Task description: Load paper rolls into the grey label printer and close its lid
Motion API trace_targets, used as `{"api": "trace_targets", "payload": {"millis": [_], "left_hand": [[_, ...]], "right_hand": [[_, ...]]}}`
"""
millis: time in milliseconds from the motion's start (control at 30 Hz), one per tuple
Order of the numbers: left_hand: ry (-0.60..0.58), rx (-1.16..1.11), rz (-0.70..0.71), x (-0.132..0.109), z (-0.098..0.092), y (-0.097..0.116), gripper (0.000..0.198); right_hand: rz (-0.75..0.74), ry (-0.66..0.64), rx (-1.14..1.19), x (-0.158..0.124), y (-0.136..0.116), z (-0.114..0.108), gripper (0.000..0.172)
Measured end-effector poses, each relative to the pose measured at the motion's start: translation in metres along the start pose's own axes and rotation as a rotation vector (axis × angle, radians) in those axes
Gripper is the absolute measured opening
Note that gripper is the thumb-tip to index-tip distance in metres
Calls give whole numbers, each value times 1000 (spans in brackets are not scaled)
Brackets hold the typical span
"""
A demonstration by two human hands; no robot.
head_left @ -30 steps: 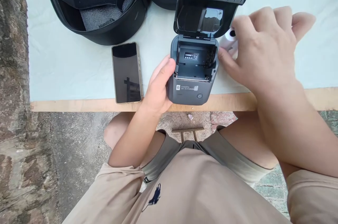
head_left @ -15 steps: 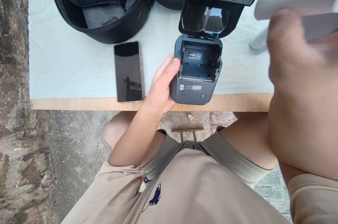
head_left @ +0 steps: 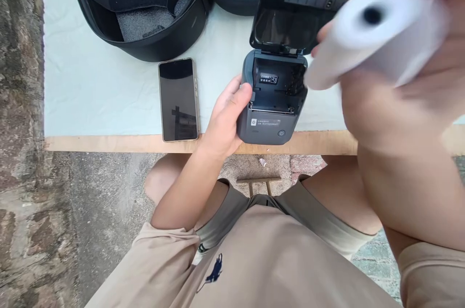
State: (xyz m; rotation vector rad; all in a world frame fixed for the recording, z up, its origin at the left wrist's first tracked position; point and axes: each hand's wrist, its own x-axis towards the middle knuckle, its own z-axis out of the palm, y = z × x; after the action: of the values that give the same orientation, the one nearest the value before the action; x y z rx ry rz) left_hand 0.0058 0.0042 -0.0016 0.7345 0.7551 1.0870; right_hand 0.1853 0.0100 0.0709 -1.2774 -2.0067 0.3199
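Observation:
A dark grey portable label printer point(head_left: 268, 126) stands at the table's front edge with its lid point(head_left: 286, 27) swung up and back. Its inner bay shows a small white-printed label and no roll inside. My left hand point(head_left: 227, 112) is closed round the printer's left side, thumb on the rim. Up close at the right, my right hand point(head_left: 395, 109) grips a white paper roll point(head_left: 363, 32), blurred by motion. The roll's end with a dark core hole faces me, and a loose flap of paper hangs off it. The roll covers the lid's right part.
A black zip case point(head_left: 163, 39) lies open at the back left, with grey foam and a strap inside; its other half point(head_left: 232, 3) sits beside it. A smartphone point(head_left: 178, 100) lies left of my left hand. The pale-covered table point(head_left: 90, 100) ends in a wooden front edge.
My right hand has brought the paper roll left towards the printer and turned its end to face me. My left hand and the printer have barely moved.

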Motion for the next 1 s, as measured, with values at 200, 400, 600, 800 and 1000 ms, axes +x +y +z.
{"api": "trace_targets", "payload": {"millis": [200, 400, 600, 800, 1000], "left_hand": [[-5, -26, 21, 0, 0, -2, 32], [-9, -15, 11, 1, 0, -2, 32], [-21, -3, 37, 1, -1, -4, 34], [-15, 4, 36, 0, -1, -5, 33], [-9, -25, 0, -2, 3, 1, 32]], "right_hand": [[-185, 4, -222, -9, 16, 20, 29], [-209, -13, -366, -7, 21, 25, 16], [-242, -2, -369, -6, 23, 21, 12], [-295, 20, -334, -7, 28, 23, 6], [-334, 33, -287, -8, 26, 28, 6]]}}
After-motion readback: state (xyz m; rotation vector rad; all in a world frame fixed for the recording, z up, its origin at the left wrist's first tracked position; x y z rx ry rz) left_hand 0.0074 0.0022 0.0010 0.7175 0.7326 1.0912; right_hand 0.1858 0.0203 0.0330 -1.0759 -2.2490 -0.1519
